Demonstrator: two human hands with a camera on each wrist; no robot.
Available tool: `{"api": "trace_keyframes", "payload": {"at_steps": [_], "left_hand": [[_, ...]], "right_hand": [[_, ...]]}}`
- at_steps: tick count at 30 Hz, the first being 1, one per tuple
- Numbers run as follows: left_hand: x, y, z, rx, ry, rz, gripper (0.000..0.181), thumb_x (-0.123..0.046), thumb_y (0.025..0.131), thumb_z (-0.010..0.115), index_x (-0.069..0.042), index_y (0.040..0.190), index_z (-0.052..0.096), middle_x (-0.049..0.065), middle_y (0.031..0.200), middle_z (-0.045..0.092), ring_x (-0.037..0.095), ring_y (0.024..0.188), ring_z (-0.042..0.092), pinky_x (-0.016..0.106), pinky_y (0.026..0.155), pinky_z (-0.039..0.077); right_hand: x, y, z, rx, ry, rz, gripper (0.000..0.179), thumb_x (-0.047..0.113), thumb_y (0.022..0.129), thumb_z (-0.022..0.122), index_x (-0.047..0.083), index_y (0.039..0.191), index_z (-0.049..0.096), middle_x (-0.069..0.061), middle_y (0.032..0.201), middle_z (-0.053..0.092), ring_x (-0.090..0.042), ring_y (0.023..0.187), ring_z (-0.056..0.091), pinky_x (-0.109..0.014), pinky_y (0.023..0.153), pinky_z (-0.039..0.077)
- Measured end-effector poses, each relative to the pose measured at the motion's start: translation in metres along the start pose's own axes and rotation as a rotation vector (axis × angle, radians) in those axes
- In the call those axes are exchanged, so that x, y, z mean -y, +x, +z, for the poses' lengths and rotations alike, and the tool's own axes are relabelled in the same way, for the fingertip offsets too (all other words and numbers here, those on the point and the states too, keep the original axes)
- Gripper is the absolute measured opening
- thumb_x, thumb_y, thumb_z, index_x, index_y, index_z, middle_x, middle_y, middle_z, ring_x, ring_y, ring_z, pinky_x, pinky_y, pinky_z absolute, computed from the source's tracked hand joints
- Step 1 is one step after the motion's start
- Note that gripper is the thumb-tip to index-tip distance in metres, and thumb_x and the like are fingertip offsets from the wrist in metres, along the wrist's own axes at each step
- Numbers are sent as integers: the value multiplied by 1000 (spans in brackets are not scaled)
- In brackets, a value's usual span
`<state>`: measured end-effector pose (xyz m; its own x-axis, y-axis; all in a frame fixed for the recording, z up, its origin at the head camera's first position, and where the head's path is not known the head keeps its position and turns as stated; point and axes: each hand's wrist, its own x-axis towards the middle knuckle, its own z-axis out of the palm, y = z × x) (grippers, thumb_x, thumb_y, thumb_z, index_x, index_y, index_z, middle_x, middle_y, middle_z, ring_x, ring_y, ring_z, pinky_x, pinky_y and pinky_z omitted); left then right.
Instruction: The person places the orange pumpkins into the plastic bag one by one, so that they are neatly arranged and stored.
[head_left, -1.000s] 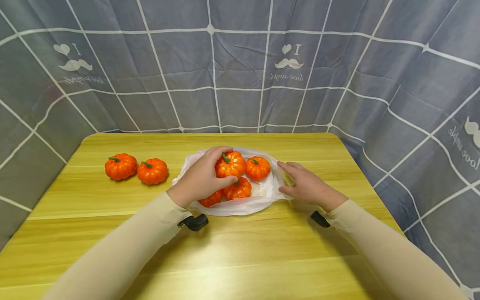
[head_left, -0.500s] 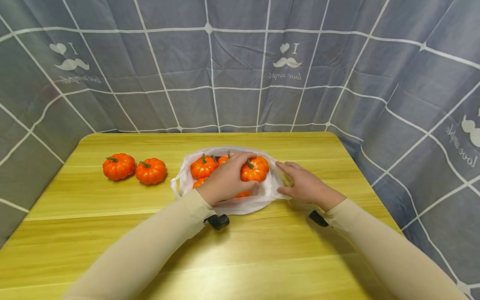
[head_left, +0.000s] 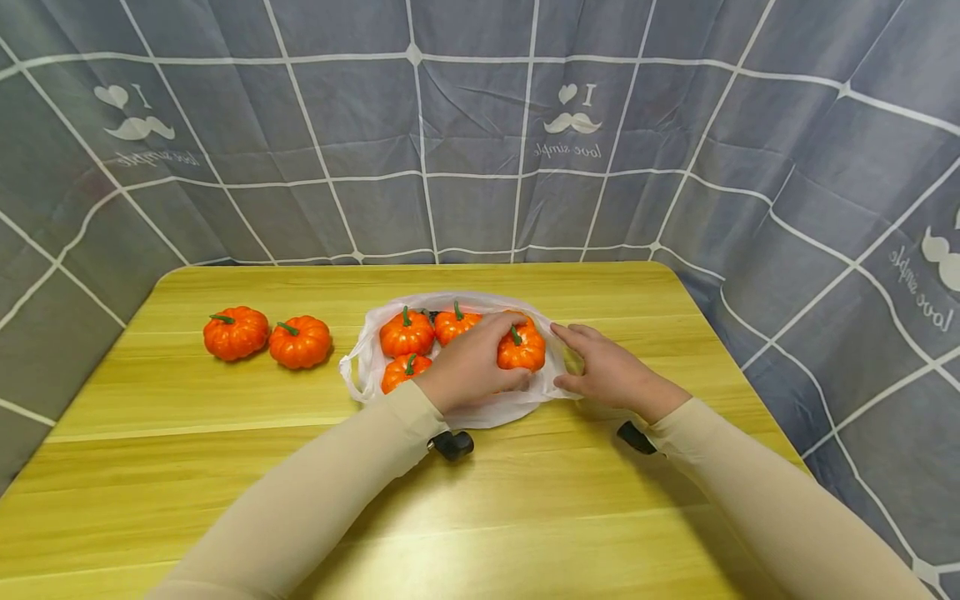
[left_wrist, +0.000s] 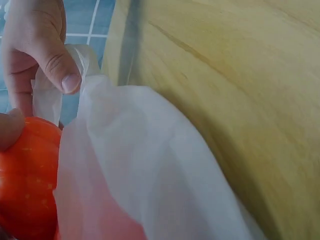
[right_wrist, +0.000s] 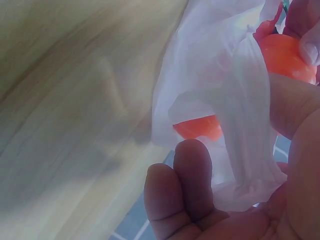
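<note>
My left hand (head_left: 474,362) grips a small orange pumpkin (head_left: 522,346) with a green stem, inside the right end of a white plastic bag (head_left: 480,415). My right hand (head_left: 618,371) holds the bag's right side. In the right wrist view the bag's handle (right_wrist: 245,115) runs between its thumb and fingers. Other pumpkins lie in the bag's left part: one at the front left (head_left: 405,370), one at the back left (head_left: 406,333), another at the back middle (head_left: 454,323). My left hand and forearm hide part of the bag's inside.
Two more orange pumpkins, one at the far left (head_left: 236,333) and one beside it (head_left: 300,342), sit on the wooden table (head_left: 525,517) left of the bag. A grey checked curtain (head_left: 480,150) surrounds the table's back and sides.
My left hand has moved right with its pumpkin, from the bag's middle to its right end. Pumpkins at the bag's left have come into sight. The right hand has stayed nearly still.
</note>
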<state>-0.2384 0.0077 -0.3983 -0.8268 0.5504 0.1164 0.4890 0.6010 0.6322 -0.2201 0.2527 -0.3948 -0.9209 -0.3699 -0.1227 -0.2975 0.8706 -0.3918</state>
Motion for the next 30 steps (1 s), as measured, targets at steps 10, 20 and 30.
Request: {"api": "trace_keyframes", "payload": {"at_steps": [10,20,30], "left_hand": [[-5,1,8,10,56,20,73,-38,90,81,-17,152,50,-1,153,56,21,133,61,41,112,52],[-5,-1,13,-12,150,47,73,-41,91,82,-14,151,50,0,150,60,27,134,61,44,118,46],[-4,-4,20,-7,185,17,72,-44,91,80,-16,151,51,-1,152,60,29,133,55,49,115,36]], "right_hand": [[2,-1,-1,-2,-1,0,88,27,95,79,10,166,31,-30,165,35,-49,140,52,-61,114,47],[2,-2,-1,-1,-1,7,87,27,95,79,10,166,32,-30,164,35,-49,139,53,-61,114,46],[0,-2,-1,5,-9,1,85,27,96,78,10,166,33,-30,164,36,-43,123,65,-58,109,51]]}}
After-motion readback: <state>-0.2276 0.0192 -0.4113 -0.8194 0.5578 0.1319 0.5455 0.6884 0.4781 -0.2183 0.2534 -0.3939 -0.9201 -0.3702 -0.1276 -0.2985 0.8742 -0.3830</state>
